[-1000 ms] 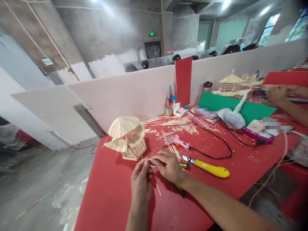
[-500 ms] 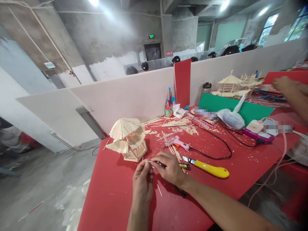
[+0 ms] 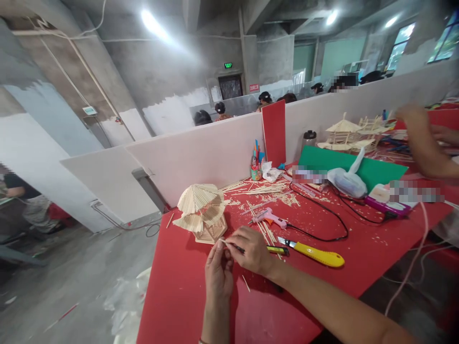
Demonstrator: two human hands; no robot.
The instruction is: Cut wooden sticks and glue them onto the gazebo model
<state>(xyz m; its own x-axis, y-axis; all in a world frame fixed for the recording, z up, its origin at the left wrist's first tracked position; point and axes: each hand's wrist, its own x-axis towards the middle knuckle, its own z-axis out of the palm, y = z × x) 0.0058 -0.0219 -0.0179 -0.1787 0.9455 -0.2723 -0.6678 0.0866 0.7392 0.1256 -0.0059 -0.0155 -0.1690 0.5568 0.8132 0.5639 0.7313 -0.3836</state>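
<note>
My left hand [image 3: 218, 272] and my right hand [image 3: 253, 252] meet above the red table [image 3: 179, 296]. Both pinch a thin wooden stick [image 3: 225, 243] between their fingertips. A dark tool shaft pokes out from under the fingers of that right hand. Just beyond my hands stands a small pavilion model [image 3: 203, 213] made of wooden sticks, with a layered roof. A yellow utility knife [image 3: 315, 255] lies to the right of my right hand. A pink glue gun [image 3: 269, 219] with a black cord lies behind it.
Loose sticks [image 3: 258, 188] and shavings litter the table's far side. A pen cup [image 3: 255, 168], a red board [image 3: 274, 131], a green sheet [image 3: 376, 167], a white bag [image 3: 346, 180] and another stick model [image 3: 346, 134] stand near the white partition. Another person's arm [image 3: 426, 143] reaches in at the right.
The view has shifted left and up. My hands have stayed together on the stick, close to the model. The other person's arm at the right has lifted and moved.
</note>
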